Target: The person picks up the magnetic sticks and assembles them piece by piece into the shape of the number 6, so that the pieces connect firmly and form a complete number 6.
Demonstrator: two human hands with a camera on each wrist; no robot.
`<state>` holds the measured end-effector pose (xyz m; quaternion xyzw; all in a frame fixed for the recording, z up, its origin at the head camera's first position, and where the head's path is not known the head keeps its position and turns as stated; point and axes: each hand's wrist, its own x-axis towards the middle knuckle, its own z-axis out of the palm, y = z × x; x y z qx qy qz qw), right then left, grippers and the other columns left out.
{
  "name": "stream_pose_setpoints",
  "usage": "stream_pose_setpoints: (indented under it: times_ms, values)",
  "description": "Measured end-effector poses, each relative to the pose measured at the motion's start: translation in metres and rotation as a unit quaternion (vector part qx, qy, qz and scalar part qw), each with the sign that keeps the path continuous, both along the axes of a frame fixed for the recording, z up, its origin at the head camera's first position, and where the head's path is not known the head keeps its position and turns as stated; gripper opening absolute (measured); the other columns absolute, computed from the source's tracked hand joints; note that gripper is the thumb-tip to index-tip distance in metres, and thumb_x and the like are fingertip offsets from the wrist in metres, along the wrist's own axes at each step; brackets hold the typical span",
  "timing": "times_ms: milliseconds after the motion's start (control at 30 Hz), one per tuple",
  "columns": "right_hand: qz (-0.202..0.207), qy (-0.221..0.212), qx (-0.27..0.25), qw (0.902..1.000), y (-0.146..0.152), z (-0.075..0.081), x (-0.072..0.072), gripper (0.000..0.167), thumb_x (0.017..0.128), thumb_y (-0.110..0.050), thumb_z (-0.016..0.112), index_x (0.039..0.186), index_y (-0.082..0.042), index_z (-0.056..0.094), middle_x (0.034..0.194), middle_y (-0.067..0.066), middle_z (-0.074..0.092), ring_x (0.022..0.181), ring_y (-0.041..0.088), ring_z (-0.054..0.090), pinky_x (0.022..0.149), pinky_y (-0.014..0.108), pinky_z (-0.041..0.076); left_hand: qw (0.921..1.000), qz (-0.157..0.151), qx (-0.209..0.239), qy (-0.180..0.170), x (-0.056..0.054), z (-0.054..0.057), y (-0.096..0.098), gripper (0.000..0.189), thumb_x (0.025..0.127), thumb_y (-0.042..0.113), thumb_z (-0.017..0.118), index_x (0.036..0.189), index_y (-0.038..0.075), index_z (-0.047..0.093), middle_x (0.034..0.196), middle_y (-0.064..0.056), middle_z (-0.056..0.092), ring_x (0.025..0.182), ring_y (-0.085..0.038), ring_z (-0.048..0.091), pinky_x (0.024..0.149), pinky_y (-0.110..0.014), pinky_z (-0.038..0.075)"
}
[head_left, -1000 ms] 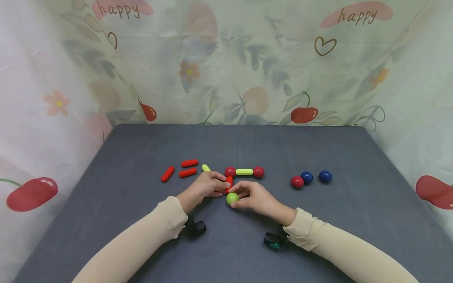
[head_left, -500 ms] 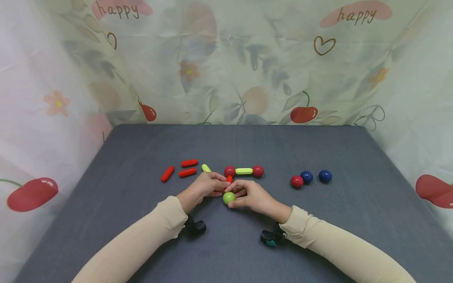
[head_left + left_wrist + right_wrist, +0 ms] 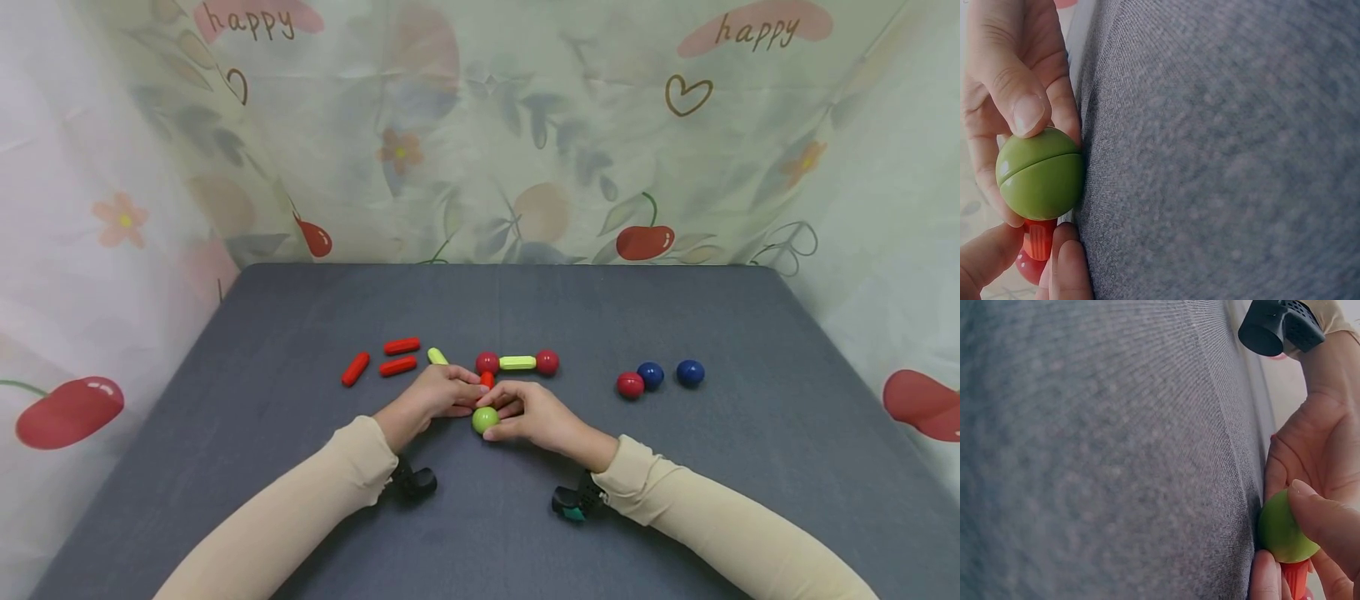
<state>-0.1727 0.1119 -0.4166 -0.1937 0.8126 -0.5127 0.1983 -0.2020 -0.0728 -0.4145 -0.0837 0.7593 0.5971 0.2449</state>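
Observation:
My right hand (image 3: 543, 421) pinches a green ball (image 3: 485, 420) between thumb and fingers, low at the cloth. The ball sits against the near end of a red rod (image 3: 1038, 240), which my left hand (image 3: 437, 393) grips between thumb and fingers. At its far end the rod meets a red ball (image 3: 487, 363). From there a yellow-green rod (image 3: 517, 363) runs right to a second red ball (image 3: 547, 362). In the left wrist view a groove circles the green ball. My right thumb covers part of that ball in the right wrist view.
Three loose red rods, one a slanted rod (image 3: 356, 368), lie left of my hands. Another yellow-green rod (image 3: 437, 357) is partly hidden behind my left hand. To the right rest a loose red ball (image 3: 630, 385) and two blue balls, the farther blue ball (image 3: 690, 373) standing apart.
My right hand has shifted slightly left with the green ball, bringing it in line with the red rod. My left hand has stayed in place. Little differs over the last half second.

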Motion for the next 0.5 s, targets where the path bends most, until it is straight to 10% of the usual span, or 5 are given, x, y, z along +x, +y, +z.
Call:
stream_pose_setpoints:
  times_ms: [500]
  values:
    - [0.009, -0.019, -0.022, 0.9995, 0.0009, -0.0063, -0.0050, 0.030, 0.084, -0.017, 0.076, 0.112, -0.009, 0.068, 0.107, 0.007, 0.068, 0.089, 0.016, 0.066, 0.078, 0.028, 0.052, 1.0000, -0.003, -0.002, 0.005, 0.0000, -0.0011, -0.0004, 0.024, 0.089, 0.014, 0.070, 0.108, 0.001, 0.065, 0.092, -0.006, 0.071, 0.077, -0.008, 0.065, 0.080, -0.031, 0.057]
